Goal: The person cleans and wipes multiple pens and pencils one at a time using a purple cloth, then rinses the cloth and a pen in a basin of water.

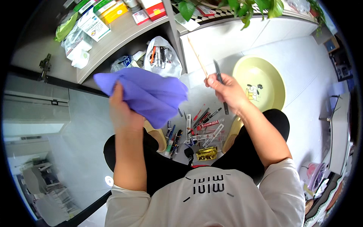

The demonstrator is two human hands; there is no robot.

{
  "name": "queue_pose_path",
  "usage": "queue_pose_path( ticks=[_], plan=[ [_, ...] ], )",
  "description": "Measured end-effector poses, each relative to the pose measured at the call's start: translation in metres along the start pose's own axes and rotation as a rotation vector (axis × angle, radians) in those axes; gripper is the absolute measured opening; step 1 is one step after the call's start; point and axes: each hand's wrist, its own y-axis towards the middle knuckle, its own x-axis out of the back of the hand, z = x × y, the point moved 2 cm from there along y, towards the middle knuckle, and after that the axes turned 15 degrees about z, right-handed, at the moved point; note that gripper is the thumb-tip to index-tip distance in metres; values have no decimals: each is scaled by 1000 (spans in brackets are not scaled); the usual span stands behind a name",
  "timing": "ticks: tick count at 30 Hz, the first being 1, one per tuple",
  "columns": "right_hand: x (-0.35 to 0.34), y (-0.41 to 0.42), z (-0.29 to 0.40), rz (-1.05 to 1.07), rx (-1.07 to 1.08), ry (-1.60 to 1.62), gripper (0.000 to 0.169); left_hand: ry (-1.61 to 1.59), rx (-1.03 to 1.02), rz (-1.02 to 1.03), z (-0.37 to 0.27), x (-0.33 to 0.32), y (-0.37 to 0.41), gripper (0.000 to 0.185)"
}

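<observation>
My left hand (126, 113) grips a purple ribbed cloth (150, 93), raised in front of the cupboard and slightly blurred. In my right hand (227, 88) are a thin wooden stick (198, 58) and a slim dark knife-like tool (225, 107). Both stick out past the fingers, and the grip hides their middles. Below my hands, between my slippers, several pens and markers (176, 139) lie on the floor with white-and-clear packets (213, 135) and a red-and-white packet (210, 124). Closer to me are a crinkled gold packet (207, 153) and a small black object (189, 152).
A pale yellow basin (272, 76) stands beyond my right knee. At the left, an open cupboard shelf (122, 37) carries medicine-type boxes; beneath it sits a white bag (170, 66) of pens. Plant leaves (238, 8) overhang the white ledge. A glossy door panel (85, 127) is at left.
</observation>
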Motion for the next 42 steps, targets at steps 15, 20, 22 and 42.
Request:
queue_pose_path(
  ticks=[15, 20, 22, 42],
  plan=[
    [-32, 232, -138, -3, -361, -191, 14, -190, -187, 25, -88, 66, -2, 31],
    [-41, 312, -126, -12, -256, -46, 3, -197, -170, 48, -83, 66, 0, 30],
    [-30, 322, -136, -88, -177, -336, 7, -193, -144, 80, -79, 61, 1, 31],
    [68, 120, -298, 145, -331, -1349, 21, 108, 127, 377, -41, 47, 9, 37]
  ],
)
